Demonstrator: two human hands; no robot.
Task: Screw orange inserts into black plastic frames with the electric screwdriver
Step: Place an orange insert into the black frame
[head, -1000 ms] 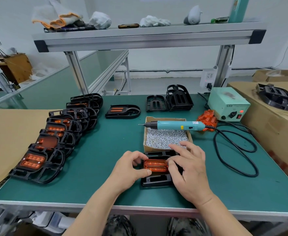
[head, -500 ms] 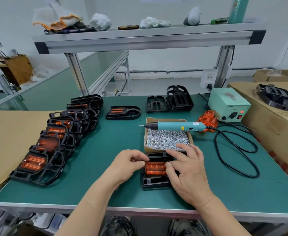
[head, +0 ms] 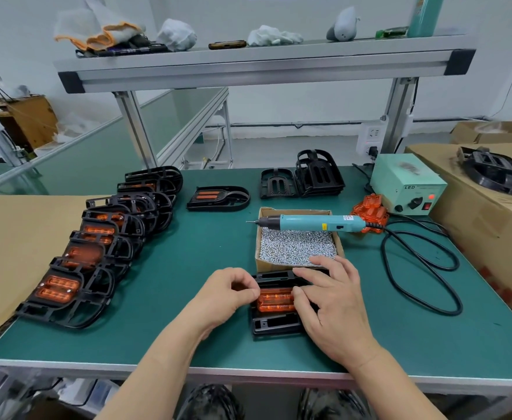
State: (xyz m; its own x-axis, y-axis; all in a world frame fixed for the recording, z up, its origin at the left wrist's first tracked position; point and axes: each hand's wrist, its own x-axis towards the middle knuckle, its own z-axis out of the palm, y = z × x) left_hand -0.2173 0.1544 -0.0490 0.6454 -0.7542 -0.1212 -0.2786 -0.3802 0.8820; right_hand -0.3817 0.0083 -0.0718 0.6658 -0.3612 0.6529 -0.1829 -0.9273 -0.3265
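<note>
Insert (head: 275, 299) was pinched at its left end by the left hand (head: 227, 294); the right hand (head: 330, 304) was spread flat over it and the frame (head: 274, 325).

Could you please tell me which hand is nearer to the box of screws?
Right. The right hand reaches up to the front edge of the box of screws. The left hand lies closer to the person and further left, pinching the left end of the orange insert.

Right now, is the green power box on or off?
On, it seems: the power box shows a glowing red lamp on its front.
</note>
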